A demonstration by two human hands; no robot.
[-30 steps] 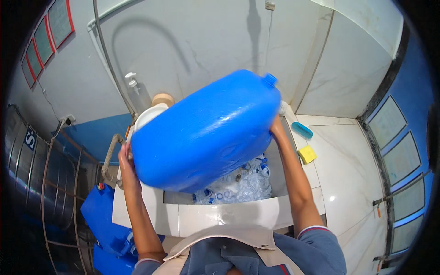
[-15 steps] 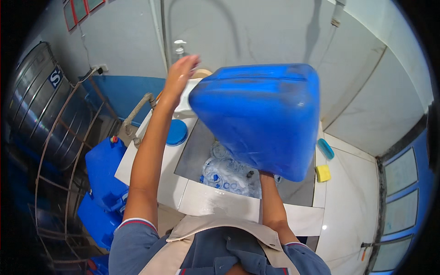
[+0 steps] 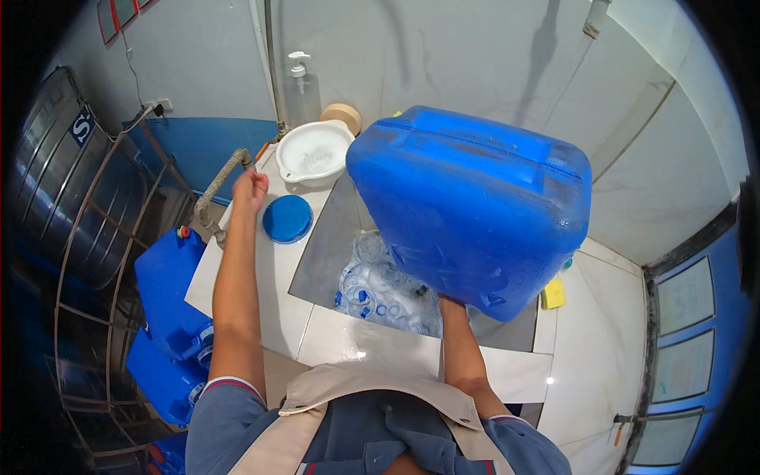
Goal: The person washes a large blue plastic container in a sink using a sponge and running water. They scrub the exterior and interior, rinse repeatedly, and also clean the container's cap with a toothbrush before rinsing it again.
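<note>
A big blue jerrycan (image 3: 475,206) is tilted over the grey sink (image 3: 317,273), its scuffed base raised toward the far wall. My right hand (image 3: 452,304) holds it from below at the near end, most of the fingers hidden beneath it. My left hand (image 3: 251,188) is at the bent pipe (image 3: 229,170) on the left of the counter, fingers curled; whatever may be in them is hidden. Several clear plastic pieces and small blue rings (image 3: 384,289) lie in the sink under the jerrycan. Close by my left hand sits a round blue lid (image 3: 287,219).
Beyond the lid are a white basin (image 3: 315,150) with suds, a clear pump bottle (image 3: 302,95) and a tan round lid (image 3: 342,116). A yellow sponge (image 3: 553,294) rests right of the sink. More blue jerrycans (image 3: 168,277) stand at lower left, beside a metal rack and steel tank (image 3: 79,190).
My left hand has moved left and nearer, from beside the jerrycan to the pipe, and its fingers have curled. The jerrycan has shifted right and tilted a little, with the right hand still under it.
</note>
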